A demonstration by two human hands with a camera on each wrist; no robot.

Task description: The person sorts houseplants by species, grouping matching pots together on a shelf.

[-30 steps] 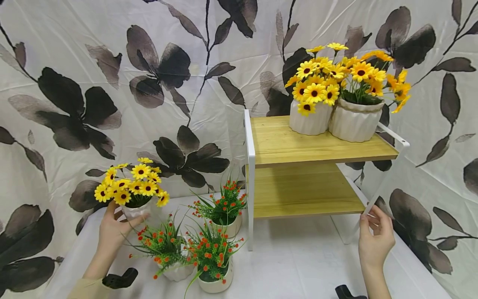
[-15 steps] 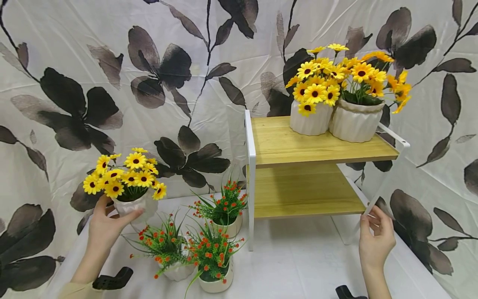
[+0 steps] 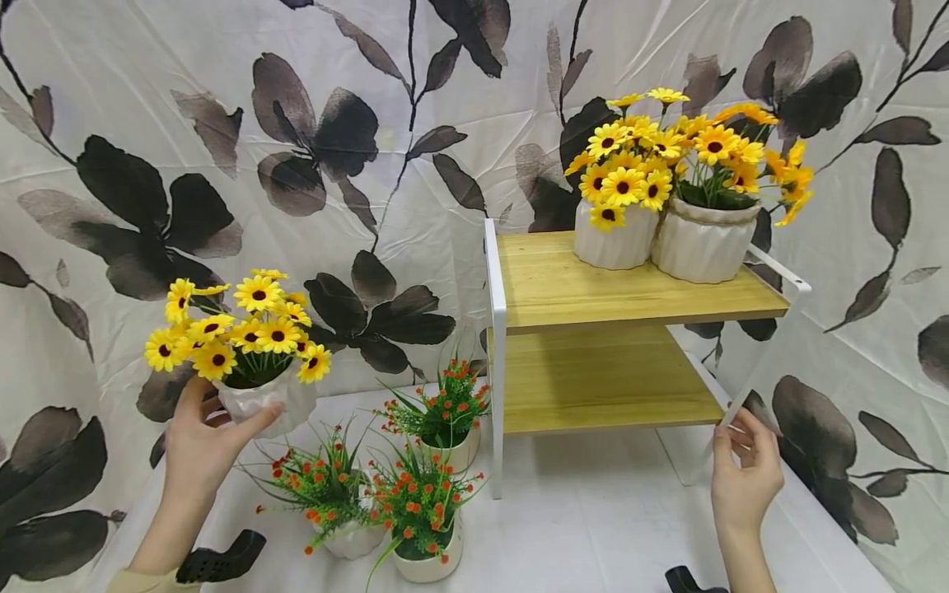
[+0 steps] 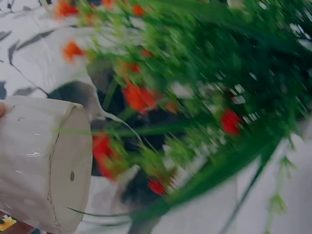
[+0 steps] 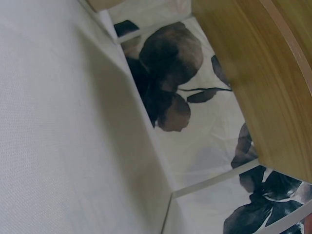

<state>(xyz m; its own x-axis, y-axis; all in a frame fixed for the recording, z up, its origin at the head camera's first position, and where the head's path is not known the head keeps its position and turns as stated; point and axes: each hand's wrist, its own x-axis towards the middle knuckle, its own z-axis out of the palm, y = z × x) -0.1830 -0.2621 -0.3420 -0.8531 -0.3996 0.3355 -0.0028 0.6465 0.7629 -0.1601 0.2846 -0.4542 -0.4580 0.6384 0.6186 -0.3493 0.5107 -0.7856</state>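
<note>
At far left, the left hand [image 3: 196, 449] is holding a white pot of yellow flowers [image 3: 255, 376] above the counter [image 3: 593, 527], its fingers curling round the pot's side. Rightward, three pots of orange-red flowers [image 3: 426, 504] are standing beside a two-tier shelf [image 3: 549, 280] that is carrying two yellow-flowered pots [image 3: 614, 243] on top, while the right hand's [image 3: 749, 478] fingers are pinching the shelf's right leg [image 3: 768, 354].

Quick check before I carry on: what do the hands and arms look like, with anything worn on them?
The left hand and right hand are bare, with no gloves or rings showing. A pale yellow sleeve shows on the left arm, with a black bent piece dotted with small holes beside it. Another black piece sits beside the right arm, partly out of frame.
</note>
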